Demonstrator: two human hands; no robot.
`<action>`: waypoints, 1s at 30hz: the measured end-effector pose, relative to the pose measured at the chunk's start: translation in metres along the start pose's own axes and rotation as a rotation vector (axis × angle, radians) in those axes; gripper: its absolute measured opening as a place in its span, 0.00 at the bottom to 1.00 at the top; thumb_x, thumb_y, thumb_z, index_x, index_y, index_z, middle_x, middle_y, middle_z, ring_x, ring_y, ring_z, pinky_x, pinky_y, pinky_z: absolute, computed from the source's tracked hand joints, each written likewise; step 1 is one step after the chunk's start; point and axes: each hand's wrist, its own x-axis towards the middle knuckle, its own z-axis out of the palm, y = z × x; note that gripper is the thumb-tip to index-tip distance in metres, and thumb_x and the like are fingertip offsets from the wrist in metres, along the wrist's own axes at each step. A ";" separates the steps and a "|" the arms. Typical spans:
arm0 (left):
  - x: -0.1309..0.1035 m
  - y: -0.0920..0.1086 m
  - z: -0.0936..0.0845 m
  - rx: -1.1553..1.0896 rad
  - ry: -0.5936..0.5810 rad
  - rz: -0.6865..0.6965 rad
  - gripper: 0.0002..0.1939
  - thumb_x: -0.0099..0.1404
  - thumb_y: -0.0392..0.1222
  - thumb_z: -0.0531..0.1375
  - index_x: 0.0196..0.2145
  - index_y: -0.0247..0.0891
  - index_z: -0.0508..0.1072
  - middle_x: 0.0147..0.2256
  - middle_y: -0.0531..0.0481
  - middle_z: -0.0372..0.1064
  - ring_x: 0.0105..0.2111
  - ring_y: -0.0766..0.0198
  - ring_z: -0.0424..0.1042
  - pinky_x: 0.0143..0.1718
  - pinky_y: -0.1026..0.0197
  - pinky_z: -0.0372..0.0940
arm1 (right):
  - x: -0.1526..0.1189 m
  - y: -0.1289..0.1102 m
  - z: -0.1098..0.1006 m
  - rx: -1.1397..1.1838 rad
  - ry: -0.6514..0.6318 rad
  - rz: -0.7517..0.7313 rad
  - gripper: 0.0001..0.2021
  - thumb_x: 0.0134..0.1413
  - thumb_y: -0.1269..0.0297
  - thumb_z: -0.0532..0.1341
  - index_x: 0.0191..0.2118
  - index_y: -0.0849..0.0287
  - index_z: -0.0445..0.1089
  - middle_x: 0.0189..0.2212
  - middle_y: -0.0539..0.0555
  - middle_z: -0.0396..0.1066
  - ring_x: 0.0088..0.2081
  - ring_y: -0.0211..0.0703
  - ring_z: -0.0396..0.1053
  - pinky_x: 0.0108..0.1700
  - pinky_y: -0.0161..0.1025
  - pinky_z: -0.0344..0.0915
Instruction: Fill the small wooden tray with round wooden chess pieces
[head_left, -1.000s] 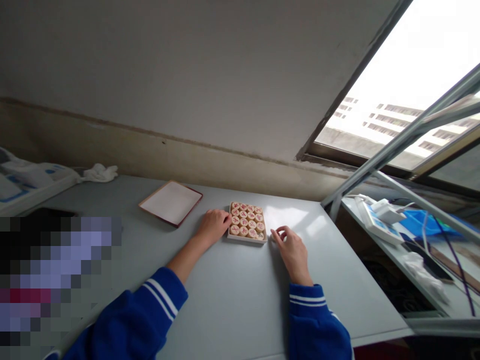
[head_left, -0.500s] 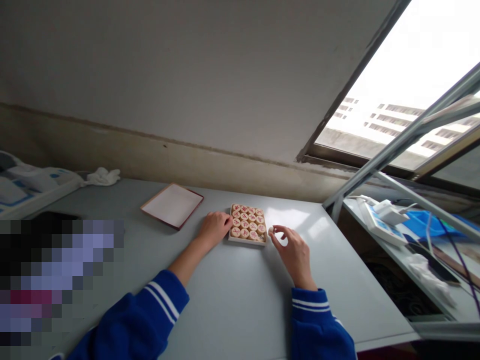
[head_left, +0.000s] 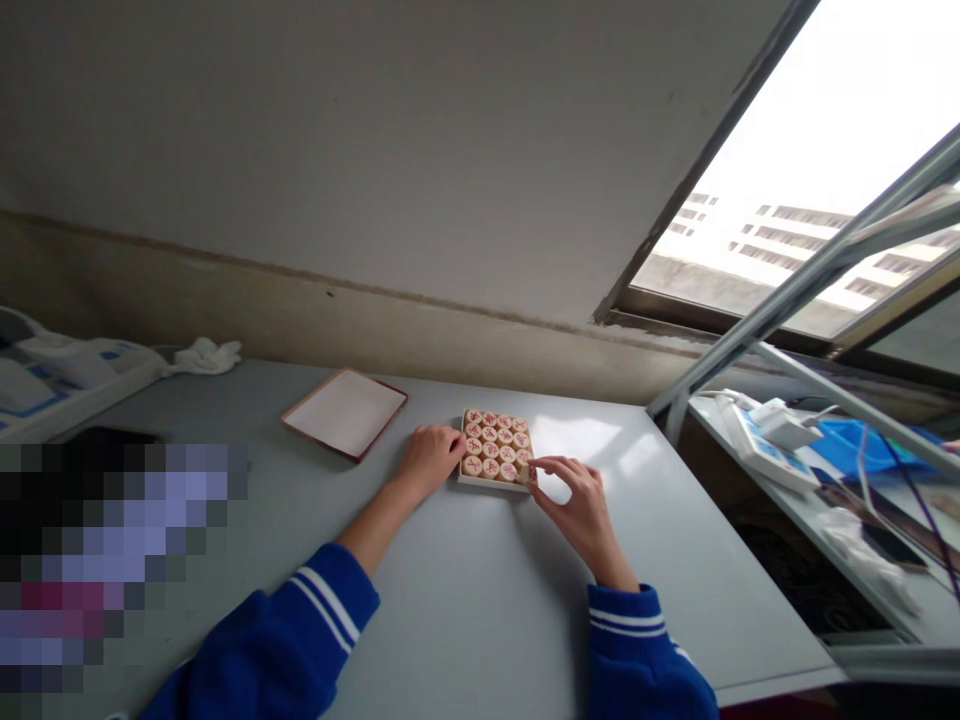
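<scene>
Left hand (head_left: 427,462) flat against tray (head_left: 495,482); right hand (head_left: 577,500) apparently pinching piece (head_left: 524,473).

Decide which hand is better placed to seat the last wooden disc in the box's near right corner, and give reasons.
Probably the right hand: its fingertips pinch at that corner of the box. The left hand rests against the box's left edge, steadying it.

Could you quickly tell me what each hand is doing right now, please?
Left hand: resting against the box of round pieces, holding nothing.
Right hand: fingertips pinched at the box's corner; contents unclear.
</scene>
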 end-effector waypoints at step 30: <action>0.001 -0.001 0.002 0.026 0.033 0.034 0.18 0.64 0.41 0.45 0.26 0.37 0.71 0.31 0.45 0.73 0.34 0.61 0.70 0.34 0.61 0.56 | -0.001 0.012 0.010 0.014 0.024 0.020 0.10 0.53 0.54 0.57 0.33 0.55 0.69 0.30 0.49 0.69 0.29 0.37 0.65 0.36 0.37 0.55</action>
